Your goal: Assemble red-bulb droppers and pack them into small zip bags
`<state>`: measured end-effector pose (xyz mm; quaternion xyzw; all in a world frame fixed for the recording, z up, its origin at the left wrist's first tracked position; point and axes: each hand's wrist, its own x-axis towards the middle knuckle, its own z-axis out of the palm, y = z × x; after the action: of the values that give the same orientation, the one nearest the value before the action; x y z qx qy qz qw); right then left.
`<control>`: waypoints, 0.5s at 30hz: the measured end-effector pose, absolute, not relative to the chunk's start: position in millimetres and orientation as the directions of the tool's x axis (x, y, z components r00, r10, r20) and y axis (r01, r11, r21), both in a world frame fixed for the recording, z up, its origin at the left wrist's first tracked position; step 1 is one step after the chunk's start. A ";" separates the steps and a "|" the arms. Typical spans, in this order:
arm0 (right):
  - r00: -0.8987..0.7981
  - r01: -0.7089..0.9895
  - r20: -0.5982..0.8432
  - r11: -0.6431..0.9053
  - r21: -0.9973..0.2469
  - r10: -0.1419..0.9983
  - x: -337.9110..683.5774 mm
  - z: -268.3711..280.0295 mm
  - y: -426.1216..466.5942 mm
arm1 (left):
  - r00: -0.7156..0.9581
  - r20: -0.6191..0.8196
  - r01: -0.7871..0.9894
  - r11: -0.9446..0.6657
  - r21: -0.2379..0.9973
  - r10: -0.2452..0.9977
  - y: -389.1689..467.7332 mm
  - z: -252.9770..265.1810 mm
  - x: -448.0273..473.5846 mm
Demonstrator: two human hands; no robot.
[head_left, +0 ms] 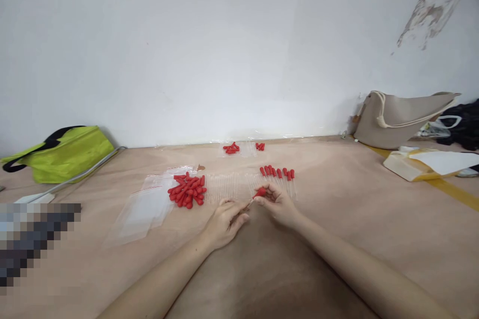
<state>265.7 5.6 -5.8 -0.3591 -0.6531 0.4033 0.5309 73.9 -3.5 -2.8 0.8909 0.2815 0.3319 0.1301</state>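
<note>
Between the fingers of my right hand [279, 204] is a red rubber bulb [261, 192], joined to or touching the end of a thin glass tube [250, 203]. My left hand [227, 222] pinches that tube lower down. Left of my hands lies a pile of loose red bulbs [187, 190]. Beside the pile a row of clear glass tubes [222, 187] is laid out side by side. Behind my right hand several glass droppers with red bulbs [279, 173] lie in a row. My fingers partly hide the tubes under them.
Clear zip bags [140, 212] lie left of the pile. Near the wall are small bags with red bulbs [231, 148]. A lime-green bag [71, 154] stands at the left, a beige bag [400, 117] at the right, with a yellow-edged white packet [430, 163] before it.
</note>
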 end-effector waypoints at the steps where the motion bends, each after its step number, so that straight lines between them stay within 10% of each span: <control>1: -0.140 0.050 0.400 0.410 -0.911 0.906 269.1 -2.8 10.8 | 0.626 0.507 0.422 -0.805 0.418 0.592 -3.6 -1.8 73.6; 10: 0.249 0.693 0.280 0.031 -0.720 0.927 383.8 0.6 72.7 | 0.659 0.439 0.520 -0.791 0.321 0.611 -2.2 -2.4 74.9; 15: 0.238 0.741 0.233 -0.021 -0.671 0.943 399.0 -26.5 81.4 | 0.665 0.429 0.527 -0.791 0.310 0.611 -2.7 -1.6 75.9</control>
<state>399.0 81.4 -26.5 -0.7006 -0.6009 0.1407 0.3581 75.9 -2.7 -1.6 0.9090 0.3129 0.2634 0.0800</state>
